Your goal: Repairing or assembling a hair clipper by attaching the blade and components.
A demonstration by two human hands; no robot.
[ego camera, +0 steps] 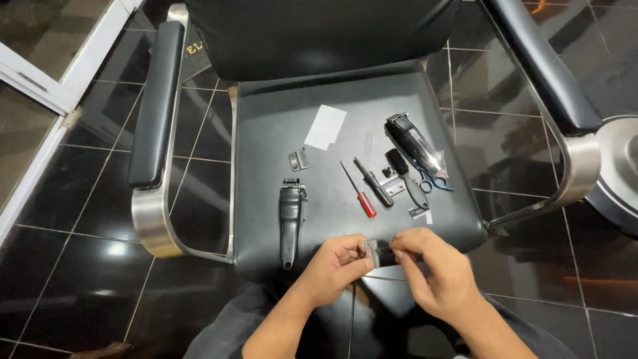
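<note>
A black barber chair (319,40) stands on glossy dark floor tiles (80,266).

- The left hand (335,262) comes up from the lower middle of the view on a bare forearm, palm turned inward, its fingers (355,249) curled and pinching toward the right.
- The right hand (432,269) enters from the lower right, back of the hand up, wrist bent slightly, fingers (405,242) bunched and pinching toward the left.
- The fingertips of both hands meet at the centre, closed on one small piece between them.
</note>
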